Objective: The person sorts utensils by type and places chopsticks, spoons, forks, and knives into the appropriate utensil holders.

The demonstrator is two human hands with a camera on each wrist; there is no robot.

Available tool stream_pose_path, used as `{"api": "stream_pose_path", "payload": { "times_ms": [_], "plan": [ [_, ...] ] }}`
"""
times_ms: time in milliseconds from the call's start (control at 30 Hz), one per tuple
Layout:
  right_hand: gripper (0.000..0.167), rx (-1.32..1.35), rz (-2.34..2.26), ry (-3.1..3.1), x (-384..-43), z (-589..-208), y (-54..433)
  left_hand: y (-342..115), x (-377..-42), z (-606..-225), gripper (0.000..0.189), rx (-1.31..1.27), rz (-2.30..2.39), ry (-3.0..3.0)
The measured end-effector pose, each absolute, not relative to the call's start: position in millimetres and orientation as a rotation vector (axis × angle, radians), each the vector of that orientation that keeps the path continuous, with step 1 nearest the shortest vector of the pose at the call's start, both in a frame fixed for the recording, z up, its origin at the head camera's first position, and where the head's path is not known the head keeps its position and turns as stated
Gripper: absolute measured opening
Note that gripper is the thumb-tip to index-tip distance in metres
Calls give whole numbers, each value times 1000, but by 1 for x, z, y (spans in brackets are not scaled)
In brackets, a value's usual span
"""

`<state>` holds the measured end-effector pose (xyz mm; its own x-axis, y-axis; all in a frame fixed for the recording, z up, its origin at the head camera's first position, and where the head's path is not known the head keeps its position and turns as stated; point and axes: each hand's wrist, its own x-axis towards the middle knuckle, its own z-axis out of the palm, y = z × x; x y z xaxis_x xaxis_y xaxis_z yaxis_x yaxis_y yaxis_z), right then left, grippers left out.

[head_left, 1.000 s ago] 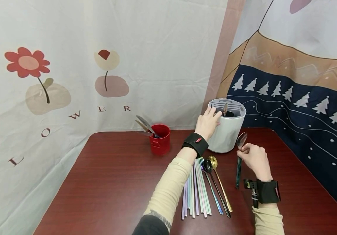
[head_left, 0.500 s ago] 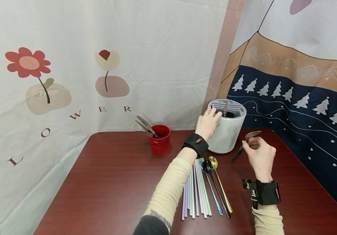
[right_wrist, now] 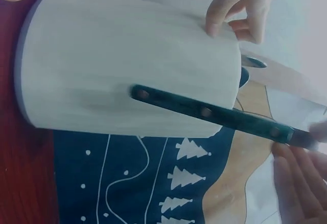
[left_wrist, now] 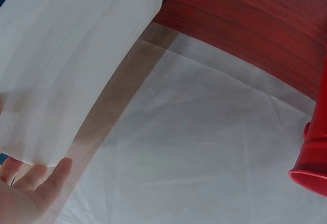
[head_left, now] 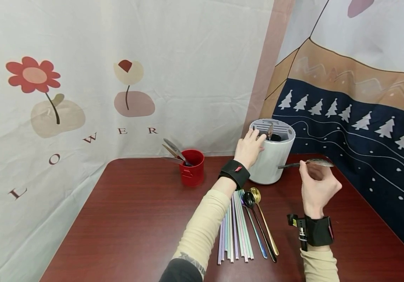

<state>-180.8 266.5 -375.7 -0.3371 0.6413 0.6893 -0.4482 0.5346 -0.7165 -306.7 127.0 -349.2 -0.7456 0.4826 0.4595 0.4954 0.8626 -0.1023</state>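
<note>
The left hand (head_left: 248, 149) grips the white holder (head_left: 270, 166); the right hand (head_left: 319, 190) pinches a spoon (head_left: 319, 161). Some cutlery (head_left: 270, 131) stands inside; chopsticks (head_left: 236, 233) and long spoons (head_left: 255, 194) seemingly remain to load.

Dark red table (head_left: 134, 219), red cup (head_left: 192, 174) near its back edge, pale chopsticks (head_left: 235, 231) lying on it, white flower-print cloth (head_left: 194, 58) behind it, navy tree-print cloth (head_left: 350, 150) to its right
</note>
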Motion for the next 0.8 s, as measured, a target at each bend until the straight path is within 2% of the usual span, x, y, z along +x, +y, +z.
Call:
{"api": "stream_pose_path", "payload": {
  "times_ms": [467, 633, 800],
  "plan": [
    [17, -93, 1165, -1067, -171, -349, 238, 127, -305, -350, 31, -727, -55, -2552],
    [16, -42, 1231, -930, -182, -337, 239, 127, -307, -350, 30, -726, -42, -2537],
    [14, -130, 1193, -1031, -201, -331, 245, 127, -307, -349, 30, -725, -48, -2546]
  ]
}}
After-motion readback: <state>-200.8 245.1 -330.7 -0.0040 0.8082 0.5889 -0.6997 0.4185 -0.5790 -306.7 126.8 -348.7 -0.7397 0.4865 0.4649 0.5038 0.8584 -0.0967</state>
